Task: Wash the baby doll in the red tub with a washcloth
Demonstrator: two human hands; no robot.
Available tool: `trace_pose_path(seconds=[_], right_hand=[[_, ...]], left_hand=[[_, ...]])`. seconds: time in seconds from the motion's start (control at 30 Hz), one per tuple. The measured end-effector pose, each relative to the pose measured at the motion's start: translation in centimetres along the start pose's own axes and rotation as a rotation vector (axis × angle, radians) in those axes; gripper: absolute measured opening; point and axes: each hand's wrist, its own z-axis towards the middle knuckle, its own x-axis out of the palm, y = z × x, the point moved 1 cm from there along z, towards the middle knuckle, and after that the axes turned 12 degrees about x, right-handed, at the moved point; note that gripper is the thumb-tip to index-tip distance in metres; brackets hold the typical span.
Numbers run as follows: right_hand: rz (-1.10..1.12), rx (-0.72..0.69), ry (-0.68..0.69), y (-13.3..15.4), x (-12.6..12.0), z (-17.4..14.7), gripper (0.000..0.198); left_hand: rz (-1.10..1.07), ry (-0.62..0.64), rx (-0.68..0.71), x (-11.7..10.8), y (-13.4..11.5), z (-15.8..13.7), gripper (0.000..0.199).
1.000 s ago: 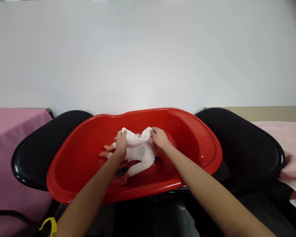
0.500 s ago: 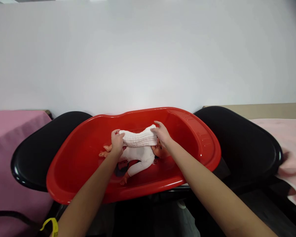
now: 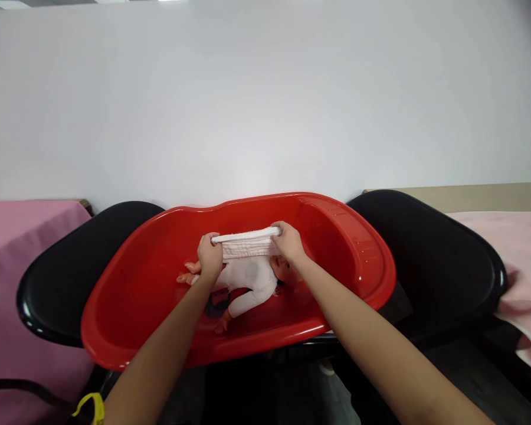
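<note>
Head view: both hands, left [image 3: 209,258] and right [image 3: 287,243], had pulled the white cloth [image 3: 246,243] taut, each grip closed on an end, above the doll [image 3: 246,283] in the red tub [image 3: 159,248]; earlier it sagged.

Around the red tub [image 3: 358,248] it's mostly black: a glossy black tray [image 3: 66,277] pokes out from under its left end, and a bigger black one [image 3: 442,260] from under its right end. Left of the tub there's a purple-pink cloth [image 3: 13,248] draped over a surface, and right of it a paler pink cloth [image 3: 513,248] on a tan counter [image 3: 478,198]. Behind the tub, plain white wall [image 3: 265,100]. Yellow strap [image 3: 88,404] below the tub's left end.
</note>
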Motion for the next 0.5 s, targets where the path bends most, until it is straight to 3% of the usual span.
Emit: trace_pose_path(seconds=[0.2,0.27,0.37,0.5], right_hand=[[-0.152,-0.07,-0.197,0.1,-0.6,0.2,0.004],[-0.095,-0.027,-0.185,0.5,-0.7,0.0,0.013],[-0.01,0.066,-0.053,1.1,-0.4,-0.4,0.033],[0.078,0.135,0.107,1.4,0.0,-0.9,0.04]], left_hand=[[0.003,-0.026,0.06,-0.2,-0.7,0.1,0.013],[-0.106,-0.009,-0.024,-0.3,-1.2,0.1,0.009],[-0.276,0.05,-0.233,-0.4,-1.9,0.0,0.013],[-0.252,0.086,-0.207,-0.2,-2.6,-0.3,0.025]])
